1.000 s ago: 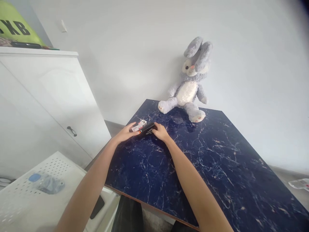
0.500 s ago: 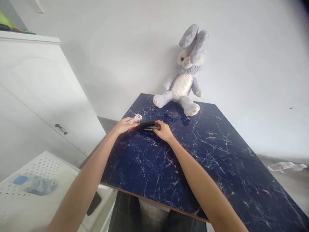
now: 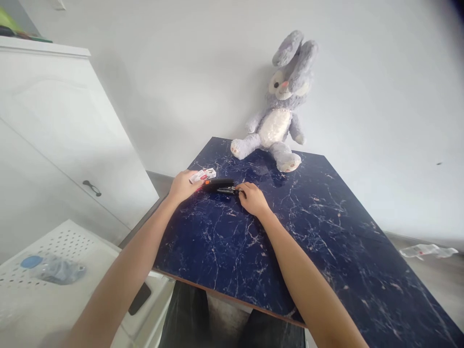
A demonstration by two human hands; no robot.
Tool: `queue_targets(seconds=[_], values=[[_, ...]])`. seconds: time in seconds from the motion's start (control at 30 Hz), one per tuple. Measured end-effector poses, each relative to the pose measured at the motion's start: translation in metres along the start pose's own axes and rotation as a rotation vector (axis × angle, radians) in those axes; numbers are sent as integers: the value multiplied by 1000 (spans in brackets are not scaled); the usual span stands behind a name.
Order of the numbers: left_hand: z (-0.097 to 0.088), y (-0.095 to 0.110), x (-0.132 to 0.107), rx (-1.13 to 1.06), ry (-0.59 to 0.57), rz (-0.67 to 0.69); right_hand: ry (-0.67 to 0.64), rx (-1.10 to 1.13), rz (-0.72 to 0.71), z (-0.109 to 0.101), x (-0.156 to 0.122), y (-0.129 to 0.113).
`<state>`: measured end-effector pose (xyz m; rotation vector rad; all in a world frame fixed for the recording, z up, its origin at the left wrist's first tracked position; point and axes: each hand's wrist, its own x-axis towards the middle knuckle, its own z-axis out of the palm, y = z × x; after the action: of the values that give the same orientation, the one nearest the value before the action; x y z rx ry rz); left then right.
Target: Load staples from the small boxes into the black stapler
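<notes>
Near the left side of the table, a black stapler (image 3: 222,183) with an orange part lies low over the surface, its jaw spread and its metal rail showing. My left hand (image 3: 184,186) is closed around its left end and also holds a small white and red box (image 3: 203,175) by the thumb. Some red shows below that thumb. At the stapler's right end, my right hand (image 3: 253,198) has its fingers curled and pinched against the tip of the rail. What exactly sits between those fingertips is too small to make out.
A grey plush rabbit (image 3: 277,128) sits at the back of the blue marbled table (image 3: 232,251), against the wall. To the left are a white cabinet (image 3: 65,125), a bottle with a blue cap (image 3: 60,269) and a dark phone-like object (image 3: 139,298). Clear plastic (image 3: 427,251) lies beyond the right edge.
My right hand has shifted slightly right, exposing more of the stapler's right end. The small box has tilted and now shows more of its face above my left thumb.
</notes>
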<state>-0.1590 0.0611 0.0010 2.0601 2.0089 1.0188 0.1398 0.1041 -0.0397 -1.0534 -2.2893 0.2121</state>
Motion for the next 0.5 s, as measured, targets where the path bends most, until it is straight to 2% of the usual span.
queue_targets(seconds=[0.07,0.13,0.23,0.33,0.4,0.5], values=[[3,9,-2,-12,93,-39,58,116,70,1,2,5],[3,12,-3,-71,147,-107,138,346,183,1,4,14],[0,10,-3,-203,182,-180,336,715,423,1,5,29],[-3,11,-3,-406,181,-217,490,889,566,-1,-4,27],[-4,18,-3,-634,84,-213,495,952,593,-3,-17,16],[-2,38,-9,-1017,-200,-129,447,1070,593,-9,-41,-9]])
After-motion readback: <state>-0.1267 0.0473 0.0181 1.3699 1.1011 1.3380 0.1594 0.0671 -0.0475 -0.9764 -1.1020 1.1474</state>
